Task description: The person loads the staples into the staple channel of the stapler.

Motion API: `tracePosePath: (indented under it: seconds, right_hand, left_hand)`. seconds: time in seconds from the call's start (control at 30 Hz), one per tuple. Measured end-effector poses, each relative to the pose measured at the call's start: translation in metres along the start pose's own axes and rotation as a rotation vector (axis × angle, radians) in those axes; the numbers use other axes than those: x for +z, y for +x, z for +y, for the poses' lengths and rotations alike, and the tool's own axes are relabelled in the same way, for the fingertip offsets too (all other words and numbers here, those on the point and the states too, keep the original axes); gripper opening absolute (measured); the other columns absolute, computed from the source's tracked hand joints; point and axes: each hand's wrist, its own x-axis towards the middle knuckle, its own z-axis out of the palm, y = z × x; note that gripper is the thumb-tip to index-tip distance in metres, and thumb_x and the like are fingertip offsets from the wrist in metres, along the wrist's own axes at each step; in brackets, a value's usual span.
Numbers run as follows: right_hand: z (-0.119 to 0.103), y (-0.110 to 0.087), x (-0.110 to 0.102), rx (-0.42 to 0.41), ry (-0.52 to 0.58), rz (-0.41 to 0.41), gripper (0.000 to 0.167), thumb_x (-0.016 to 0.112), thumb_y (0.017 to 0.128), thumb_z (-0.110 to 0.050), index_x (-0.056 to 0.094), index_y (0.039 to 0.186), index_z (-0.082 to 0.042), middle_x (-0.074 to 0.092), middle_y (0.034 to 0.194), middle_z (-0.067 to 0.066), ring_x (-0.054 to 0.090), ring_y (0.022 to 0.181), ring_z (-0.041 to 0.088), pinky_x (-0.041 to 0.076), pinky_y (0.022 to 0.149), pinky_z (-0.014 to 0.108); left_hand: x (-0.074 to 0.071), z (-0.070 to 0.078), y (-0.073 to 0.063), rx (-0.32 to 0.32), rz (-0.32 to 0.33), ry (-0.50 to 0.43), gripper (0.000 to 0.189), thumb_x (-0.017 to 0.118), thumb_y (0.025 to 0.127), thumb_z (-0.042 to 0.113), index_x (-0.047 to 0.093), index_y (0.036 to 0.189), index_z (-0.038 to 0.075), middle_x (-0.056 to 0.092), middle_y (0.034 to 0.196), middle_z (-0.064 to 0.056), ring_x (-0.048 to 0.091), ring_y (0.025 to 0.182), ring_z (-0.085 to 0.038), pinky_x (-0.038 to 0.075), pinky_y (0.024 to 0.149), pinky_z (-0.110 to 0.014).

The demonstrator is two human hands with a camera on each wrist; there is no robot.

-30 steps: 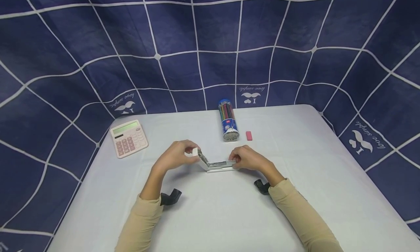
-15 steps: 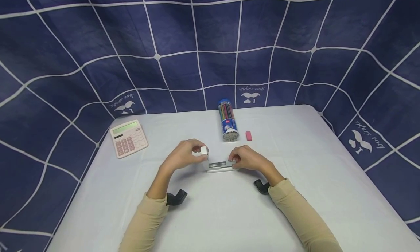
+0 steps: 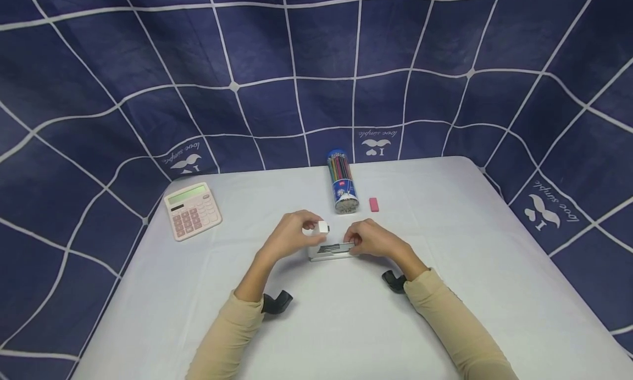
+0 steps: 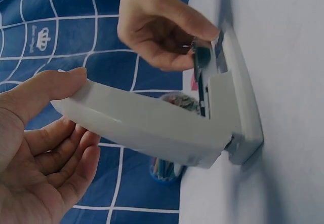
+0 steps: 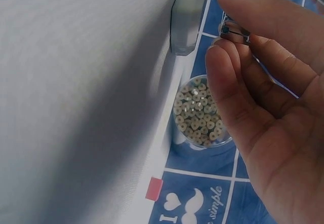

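A white stapler (image 4: 147,120) stands on the table with its top arm lifted away from the base. My left hand (image 3: 292,235) pinches the free end of that arm between thumb and fingers. At the other end, my right hand (image 3: 374,239) pinches the tip of the metal staple magazine (image 3: 336,248), which lies over the base. The right wrist view shows the front end of the base (image 5: 186,26) a little apart from the right fingertips. Whatever staples lie inside the magazine are too small to make out.
Behind the stapler lies a clear tub of colored pencils (image 3: 342,182) with a blue lid. A pink eraser (image 3: 373,204) is beside it. Far left rests a pink-and-white calculator (image 3: 193,211). A blue gridded curtain (image 3: 267,111) surrounds the white table (image 3: 346,325).
My left hand has moved right, swinging the stapler's top arm up and over toward the base. My right hand has stayed in place at the magazine's tip.
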Motion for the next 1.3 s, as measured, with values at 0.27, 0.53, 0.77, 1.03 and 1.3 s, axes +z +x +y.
tracePosePath:
  seconds: [0.27, 0.53, 0.77, 1.03, 1.3]
  right_hand:
    - [0.0, 0.0, 0.0, 0.023, -0.02, -0.021, 0.019, 0.08, 0.075, -0.007, 0.071, 0.091, -0.009, 0.062, 0.075, -0.004, 0.052, 0.068, 0.007, 0.046, 0.063, 0.02]
    - [0.0, 0.001, 0.0, 0.033, -0.05, -0.026, 0.016, 0.081, 0.074, -0.009, 0.066, 0.082, -0.01, 0.059, 0.07, -0.004, 0.05, 0.064, 0.008, 0.044, 0.06, 0.021]
    - [0.001, 0.001, 0.001, 0.014, -0.049, -0.003, 0.018, 0.082, 0.072, -0.009, 0.067, 0.082, -0.01, 0.059, 0.07, -0.004, 0.048, 0.064, 0.007, 0.043, 0.059, 0.02]
    - [0.003, 0.002, 0.0, 0.017, -0.057, 0.006, 0.02, 0.081, 0.072, -0.011, 0.07, 0.088, -0.008, 0.062, 0.072, -0.004, 0.05, 0.064, 0.008, 0.044, 0.059, 0.021]
    - [0.004, 0.002, -0.001, 0.004, -0.05, 0.006, 0.027, 0.082, 0.074, -0.012, 0.072, 0.097, -0.004, 0.067, 0.077, -0.002, 0.051, 0.066, 0.007, 0.046, 0.063, 0.02]
  left_hand:
    - [0.023, 0.01, 0.008, 0.011, -0.043, 0.06, 0.037, 0.077, 0.082, 0.028, 0.07, 0.111, 0.007, 0.07, 0.108, -0.007, 0.065, 0.1, -0.023, 0.054, 0.089, -0.037]
    - [0.037, 0.016, 0.015, 0.019, -0.052, 0.095, 0.033, 0.077, 0.082, 0.024, 0.071, 0.109, 0.006, 0.07, 0.106, -0.008, 0.063, 0.094, -0.02, 0.052, 0.082, -0.033]
    - [0.048, 0.016, 0.02, 0.022, -0.107, 0.095, 0.031, 0.077, 0.082, 0.019, 0.07, 0.109, 0.006, 0.069, 0.104, -0.007, 0.061, 0.09, -0.018, 0.048, 0.079, -0.032]
    - [0.057, 0.018, 0.024, 0.026, -0.102, 0.161, 0.03, 0.077, 0.08, 0.017, 0.071, 0.107, 0.005, 0.07, 0.103, -0.007, 0.062, 0.094, -0.02, 0.05, 0.083, -0.033]
    - [0.065, 0.018, 0.026, 0.012, -0.09, 0.191, 0.028, 0.078, 0.08, 0.017, 0.071, 0.104, 0.003, 0.07, 0.103, -0.009, 0.062, 0.095, -0.021, 0.052, 0.084, -0.034]
